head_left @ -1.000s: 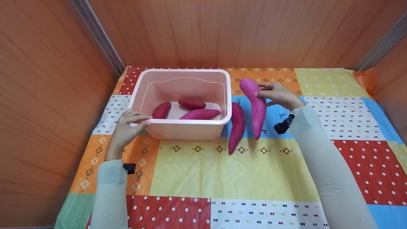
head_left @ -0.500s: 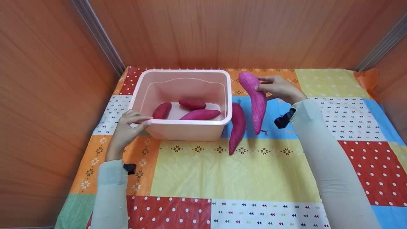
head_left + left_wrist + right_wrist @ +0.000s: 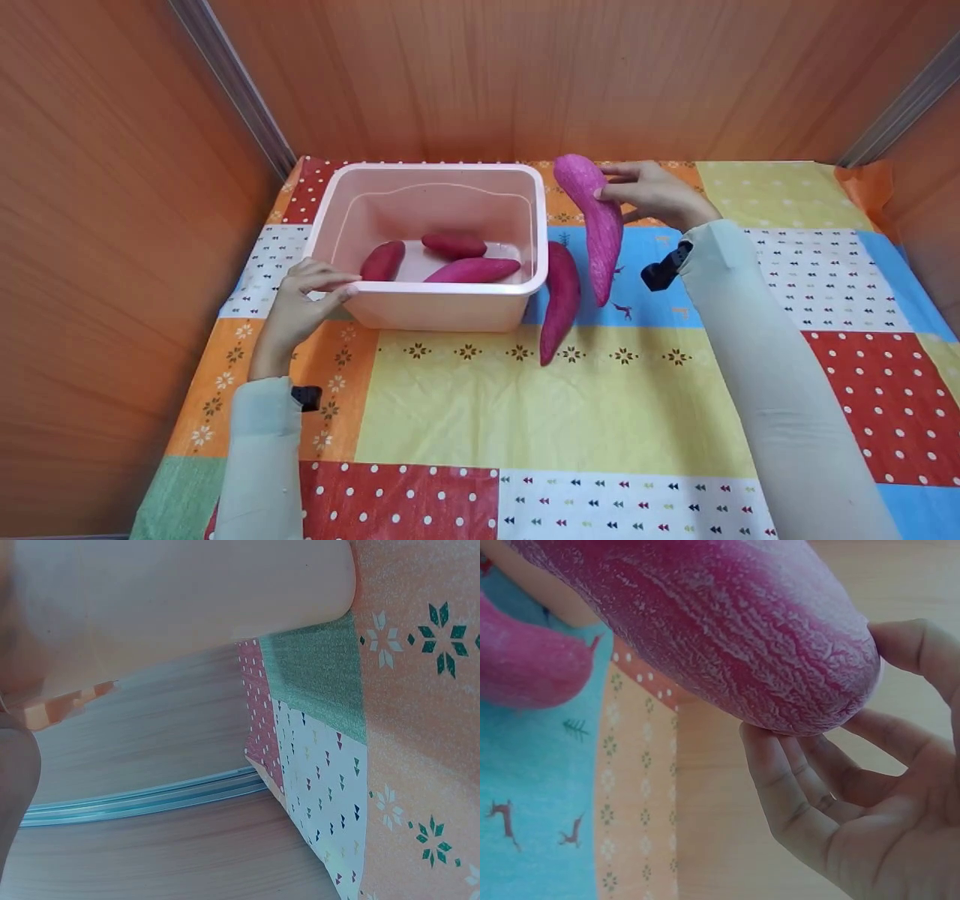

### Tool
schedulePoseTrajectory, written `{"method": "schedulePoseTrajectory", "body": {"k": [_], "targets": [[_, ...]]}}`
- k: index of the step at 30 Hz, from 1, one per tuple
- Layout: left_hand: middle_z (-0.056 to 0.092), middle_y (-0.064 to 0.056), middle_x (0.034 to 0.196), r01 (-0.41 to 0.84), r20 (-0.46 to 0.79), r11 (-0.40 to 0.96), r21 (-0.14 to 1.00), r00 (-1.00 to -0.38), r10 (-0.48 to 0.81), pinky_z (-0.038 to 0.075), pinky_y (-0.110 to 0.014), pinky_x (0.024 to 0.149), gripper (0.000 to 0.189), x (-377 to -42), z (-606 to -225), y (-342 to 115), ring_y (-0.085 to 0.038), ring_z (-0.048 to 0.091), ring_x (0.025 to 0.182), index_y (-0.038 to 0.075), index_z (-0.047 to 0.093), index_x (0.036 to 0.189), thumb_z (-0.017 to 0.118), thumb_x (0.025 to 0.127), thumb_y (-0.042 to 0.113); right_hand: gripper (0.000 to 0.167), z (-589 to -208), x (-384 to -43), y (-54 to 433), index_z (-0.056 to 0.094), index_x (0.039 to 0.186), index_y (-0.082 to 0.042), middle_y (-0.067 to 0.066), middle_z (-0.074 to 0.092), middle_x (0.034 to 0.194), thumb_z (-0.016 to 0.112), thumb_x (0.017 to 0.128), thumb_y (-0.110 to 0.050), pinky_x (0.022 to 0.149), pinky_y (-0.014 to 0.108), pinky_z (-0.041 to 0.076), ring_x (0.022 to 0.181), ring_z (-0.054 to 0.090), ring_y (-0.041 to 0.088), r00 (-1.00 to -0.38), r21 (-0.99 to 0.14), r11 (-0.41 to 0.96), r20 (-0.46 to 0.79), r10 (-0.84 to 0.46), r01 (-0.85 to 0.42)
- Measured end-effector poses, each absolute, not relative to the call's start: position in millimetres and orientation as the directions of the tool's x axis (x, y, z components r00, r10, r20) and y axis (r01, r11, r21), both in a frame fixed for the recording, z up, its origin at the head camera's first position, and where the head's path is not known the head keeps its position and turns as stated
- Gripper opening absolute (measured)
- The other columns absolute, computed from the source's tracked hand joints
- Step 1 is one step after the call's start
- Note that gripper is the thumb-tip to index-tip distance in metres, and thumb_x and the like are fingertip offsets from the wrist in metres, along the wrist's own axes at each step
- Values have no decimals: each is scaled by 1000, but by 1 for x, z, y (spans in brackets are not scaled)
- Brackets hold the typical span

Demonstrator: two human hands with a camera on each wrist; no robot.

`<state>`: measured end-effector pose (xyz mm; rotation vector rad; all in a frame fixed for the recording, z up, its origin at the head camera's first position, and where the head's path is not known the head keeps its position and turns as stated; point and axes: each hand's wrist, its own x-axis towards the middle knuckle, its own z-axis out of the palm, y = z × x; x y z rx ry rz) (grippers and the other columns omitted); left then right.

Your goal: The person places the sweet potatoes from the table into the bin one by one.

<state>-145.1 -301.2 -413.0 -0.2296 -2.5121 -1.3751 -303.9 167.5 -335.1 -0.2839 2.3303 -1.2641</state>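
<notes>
Pink, wrinkled, tapering sweet potato point(image 3: 602, 229) hangs in the right grip point(image 3: 658, 196).

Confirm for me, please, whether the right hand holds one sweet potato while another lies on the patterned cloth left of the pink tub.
Not quite: the loose sweet potato lies on the patterned cloth right of the pink tub, not left, as the head view shows. The right hand does hold a paler sweet potato.

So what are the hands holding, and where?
The right hand holds a pink sweet potato by its thick upper end; the left hand pinches the tub by its rim, near-left corner.
</notes>
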Motion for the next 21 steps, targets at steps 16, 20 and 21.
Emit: {"method": "schedulePoseTrajectory", "body": {"k": [16,20,21], "targets": [[69,-17,102,242,281,530,812,-960,8,30,-40,99,23,-142,-410,-300,-7,44,104,3,75,103,76,81,5,69,-320,-305,151,37,149,-20,9,49,139,67,89,-37,92,37,52,120,52,25,-881,-849,527,-267,-390,24],[67,-21,102,237,274,522,819,-962,7,31,-41,100,22,-135,-396,-292,-7,44,103,-1,73,103,74,82,3,68,-316,-305,146,38,148,-21,8,49,140,67,89,-38,94,40,51,120,51,24,-881,-855,518,-254,-399,13],[67,-21,102,236,272,521,820,-962,8,31,-41,100,22,-133,-392,-289,-7,44,103,-2,73,103,74,82,3,68,-315,-305,145,38,148,-21,8,49,140,67,89,-38,94,40,51,120,51,24,-882,-856,517,-252,-399,11]]}}
